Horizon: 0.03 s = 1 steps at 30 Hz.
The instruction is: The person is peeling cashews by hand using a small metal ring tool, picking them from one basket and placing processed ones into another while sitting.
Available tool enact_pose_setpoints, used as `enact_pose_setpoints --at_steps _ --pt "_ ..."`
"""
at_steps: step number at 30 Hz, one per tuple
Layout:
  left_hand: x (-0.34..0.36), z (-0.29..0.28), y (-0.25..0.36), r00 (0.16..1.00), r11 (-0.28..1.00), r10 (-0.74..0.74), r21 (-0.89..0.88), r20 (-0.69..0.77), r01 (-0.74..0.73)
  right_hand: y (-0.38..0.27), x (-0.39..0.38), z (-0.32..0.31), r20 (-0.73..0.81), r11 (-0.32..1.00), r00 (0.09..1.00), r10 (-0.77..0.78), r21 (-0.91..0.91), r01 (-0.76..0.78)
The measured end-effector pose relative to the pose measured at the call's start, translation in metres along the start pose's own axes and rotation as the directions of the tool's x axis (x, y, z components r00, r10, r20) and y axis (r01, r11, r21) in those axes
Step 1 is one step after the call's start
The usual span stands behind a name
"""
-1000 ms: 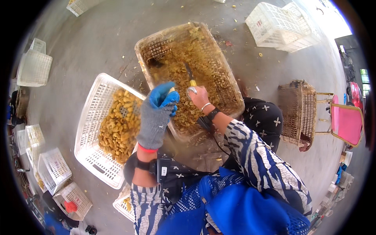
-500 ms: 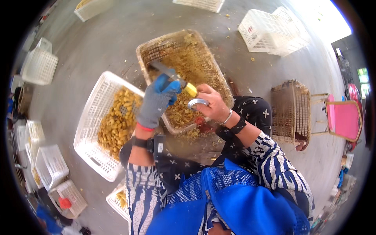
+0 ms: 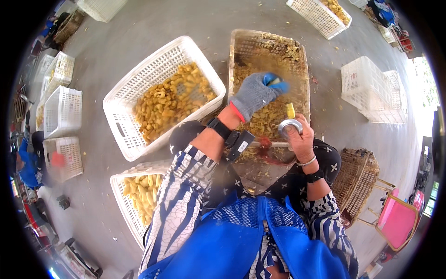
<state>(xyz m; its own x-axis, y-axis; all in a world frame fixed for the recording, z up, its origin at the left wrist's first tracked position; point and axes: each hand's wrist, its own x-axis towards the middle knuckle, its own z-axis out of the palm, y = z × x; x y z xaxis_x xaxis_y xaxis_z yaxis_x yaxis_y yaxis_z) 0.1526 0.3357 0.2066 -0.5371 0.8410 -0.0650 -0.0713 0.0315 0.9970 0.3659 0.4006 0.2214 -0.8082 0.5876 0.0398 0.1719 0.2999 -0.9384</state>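
— What lies at the left?
— A white crate (image 3: 139, 88) of yellow fruit pieces (image 3: 172, 100) on the floor (image 3: 139, 28), and a second crate (image 3: 123, 204) near the lower edge.
— And the hands?
— The gloved left hand (image 3: 254, 93) is closed on a small yellow piece (image 3: 277, 82), over the brown basket (image 3: 237, 56) of peelings. The bare right hand (image 3: 299, 139), just right of it, grips a round metal tool (image 3: 289, 126) with a yellow piece (image 3: 290, 110) at its top.

blurred left hand (image 3: 256, 93) fingertips
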Motion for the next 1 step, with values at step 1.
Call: enact_pose_setpoints --at_steps 1 --pt "0.0016 -0.0027 -0.0039 0.998 0.997 -0.06 -0.054 0.022 0.061 -0.0042 0.0009 -0.0009 0.035 0.969 0.985 0.172 0.173 -0.175"
